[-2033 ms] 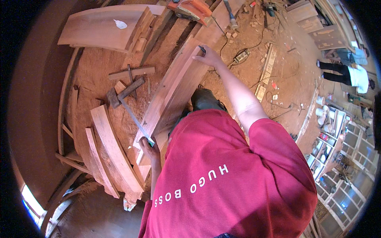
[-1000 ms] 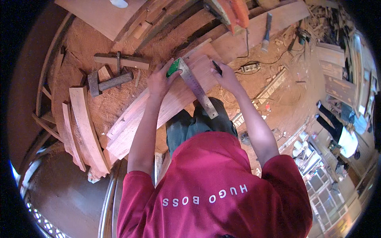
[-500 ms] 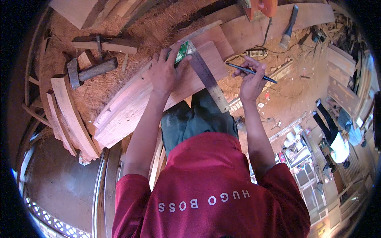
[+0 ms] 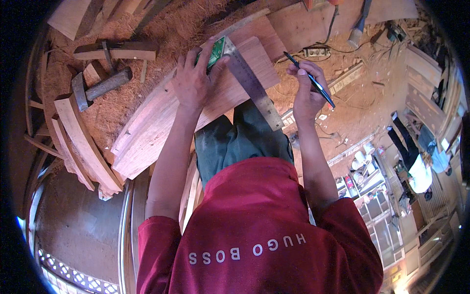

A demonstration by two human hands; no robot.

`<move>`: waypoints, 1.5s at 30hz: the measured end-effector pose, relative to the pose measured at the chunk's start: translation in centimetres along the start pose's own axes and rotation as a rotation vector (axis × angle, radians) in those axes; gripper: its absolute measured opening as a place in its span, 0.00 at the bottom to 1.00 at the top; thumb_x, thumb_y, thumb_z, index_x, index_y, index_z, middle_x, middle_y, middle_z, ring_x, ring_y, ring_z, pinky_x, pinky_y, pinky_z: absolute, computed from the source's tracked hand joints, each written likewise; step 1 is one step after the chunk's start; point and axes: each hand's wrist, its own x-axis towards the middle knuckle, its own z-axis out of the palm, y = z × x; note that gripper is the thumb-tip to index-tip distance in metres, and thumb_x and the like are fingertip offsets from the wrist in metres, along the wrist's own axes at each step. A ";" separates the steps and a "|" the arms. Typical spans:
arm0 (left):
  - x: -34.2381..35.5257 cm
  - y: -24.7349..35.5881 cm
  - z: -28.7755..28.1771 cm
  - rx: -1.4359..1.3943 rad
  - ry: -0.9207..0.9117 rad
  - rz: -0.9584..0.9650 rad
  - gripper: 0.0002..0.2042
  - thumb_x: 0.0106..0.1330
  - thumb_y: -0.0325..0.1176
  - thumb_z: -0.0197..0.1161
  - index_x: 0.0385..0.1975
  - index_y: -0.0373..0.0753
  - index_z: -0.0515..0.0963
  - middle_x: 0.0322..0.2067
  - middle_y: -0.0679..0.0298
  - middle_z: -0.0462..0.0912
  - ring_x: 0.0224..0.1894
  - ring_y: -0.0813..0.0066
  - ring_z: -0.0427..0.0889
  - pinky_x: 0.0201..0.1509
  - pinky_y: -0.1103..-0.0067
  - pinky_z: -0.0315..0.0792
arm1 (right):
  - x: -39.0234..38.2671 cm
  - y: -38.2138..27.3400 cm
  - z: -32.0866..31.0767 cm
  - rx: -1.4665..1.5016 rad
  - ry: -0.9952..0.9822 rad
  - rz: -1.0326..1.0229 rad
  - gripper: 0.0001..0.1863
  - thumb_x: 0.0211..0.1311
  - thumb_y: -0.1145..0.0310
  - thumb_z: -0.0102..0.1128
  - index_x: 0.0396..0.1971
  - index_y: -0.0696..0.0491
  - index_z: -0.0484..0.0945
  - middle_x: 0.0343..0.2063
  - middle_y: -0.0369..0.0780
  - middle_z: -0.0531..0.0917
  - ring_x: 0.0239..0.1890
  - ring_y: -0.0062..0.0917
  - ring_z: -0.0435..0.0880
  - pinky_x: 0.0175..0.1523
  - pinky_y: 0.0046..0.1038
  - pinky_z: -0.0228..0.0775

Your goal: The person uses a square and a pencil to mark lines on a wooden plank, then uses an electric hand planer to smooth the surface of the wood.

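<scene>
My left hand grips the green handle of a try square, thumb on one side and fingers on the other. The square lies across a long reddish wooden board, its metal blade running over the near edge toward my lap. Just right of the board's end, my right hand is raised, pinching a dark slim pen. The pen slants with one end up and left, close to a second flat wooden piece under the board. It appears to touch nothing.
To the left lie a hammer and curved wood pieces among shavings. A brush-like tool, an orange power tool and a power strip with cords are at the far right. Another person is at the right.
My right hand has turned the pen more steeply, its far end swinging up and away from the board's end. My left hand still holds the square. The whole view has shifted slightly.
</scene>
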 end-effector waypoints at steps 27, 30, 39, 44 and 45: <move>0.1 -0.1 0.5 0.034 0.046 0.029 0.28 0.61 0.59 0.65 0.60 0.56 0.77 0.41 0.57 0.82 0.39 0.55 0.85 0.36 0.64 0.79 | -1.1 0.3 1.3 -0.011 -0.017 -0.040 0.07 0.61 0.80 0.61 0.40 0.61 0.80 0.41 0.44 0.80 0.41 0.27 0.85 0.47 0.27 0.80; 0.0 0.3 0.1 0.026 -0.029 -0.024 0.28 0.64 0.60 0.62 0.61 0.57 0.75 0.43 0.59 0.82 0.43 0.55 0.82 0.41 0.64 0.79 | -1.1 0.4 1.1 -0.012 -0.032 -0.035 0.07 0.62 0.80 0.60 0.40 0.61 0.80 0.41 0.43 0.80 0.41 0.27 0.85 0.47 0.26 0.80; -0.1 0.3 0.1 0.047 -0.043 -0.025 0.28 0.65 0.61 0.60 0.62 0.57 0.74 0.44 0.60 0.82 0.47 0.54 0.81 0.45 0.64 0.79 | -1.2 0.7 1.3 -0.098 -0.041 -0.092 0.06 0.59 0.78 0.63 0.37 0.59 0.82 0.39 0.43 0.83 0.45 0.30 0.84 0.52 0.30 0.76; -0.1 0.5 -0.2 0.063 -0.066 -0.047 0.27 0.65 0.61 0.60 0.61 0.57 0.75 0.44 0.61 0.82 0.47 0.55 0.81 0.44 0.63 0.80 | -1.2 0.6 1.9 -0.123 -0.072 -0.097 0.07 0.58 0.76 0.65 0.37 0.58 0.83 0.38 0.42 0.85 0.46 0.31 0.83 0.55 0.31 0.73; -0.1 0.5 -0.2 0.046 -0.069 -0.053 0.27 0.65 0.61 0.60 0.60 0.57 0.75 0.44 0.61 0.82 0.47 0.55 0.81 0.44 0.63 0.80 | -1.1 0.5 2.0 -0.141 -0.090 -0.105 0.07 0.58 0.76 0.66 0.37 0.58 0.84 0.38 0.42 0.86 0.46 0.31 0.83 0.55 0.31 0.73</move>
